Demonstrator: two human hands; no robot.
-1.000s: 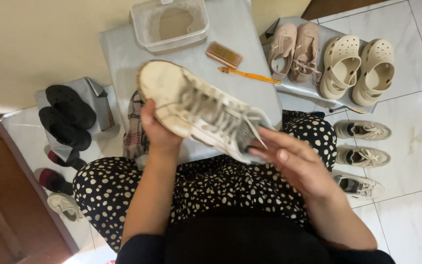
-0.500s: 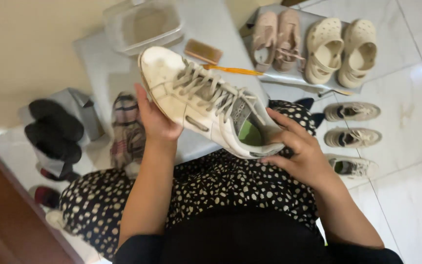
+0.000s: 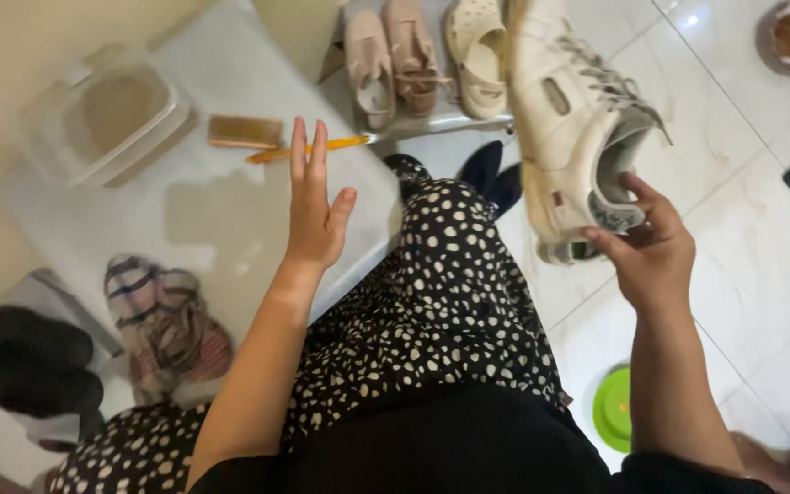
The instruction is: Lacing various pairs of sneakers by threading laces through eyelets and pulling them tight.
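Shoes sit all around. Right hand [image 3: 653, 258] pinches the white sneaker's [image 3: 576, 119] heel, up over the floor. Left hand [image 3: 314, 212] is spread flat above the gray table [image 3: 221, 229], near a brush [image 3: 244, 132], yellow stick [image 3: 308, 148] and clear tub [image 3: 102, 114].

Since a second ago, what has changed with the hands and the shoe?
The left hand let go of the white sneaker and now hangs open over the table. The right hand alone carried the sneaker off to the right, over the floor. The brush, pencil and tub stayed put.

Glossy white tiled floor [image 3: 761, 265], cream wall [image 3: 11, 55]
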